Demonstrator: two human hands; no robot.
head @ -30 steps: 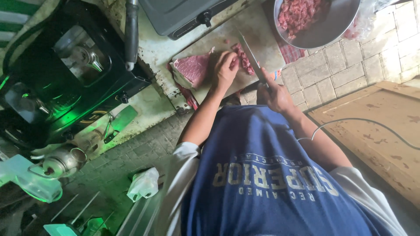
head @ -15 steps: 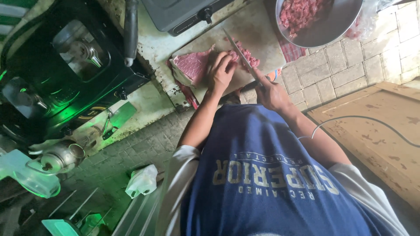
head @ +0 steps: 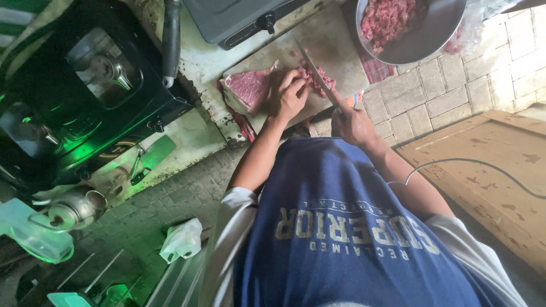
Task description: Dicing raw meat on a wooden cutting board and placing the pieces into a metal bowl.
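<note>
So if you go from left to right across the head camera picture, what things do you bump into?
Pale green jug → black stove → slab of raw meat → left hand → knife → metal bowl of chopped meat → wooden board.

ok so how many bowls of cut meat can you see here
1. A metal bowl of cut meat sits at the top, beyond the cutting board. Its far rim is cut off by the frame; others may lie outside it.
</note>
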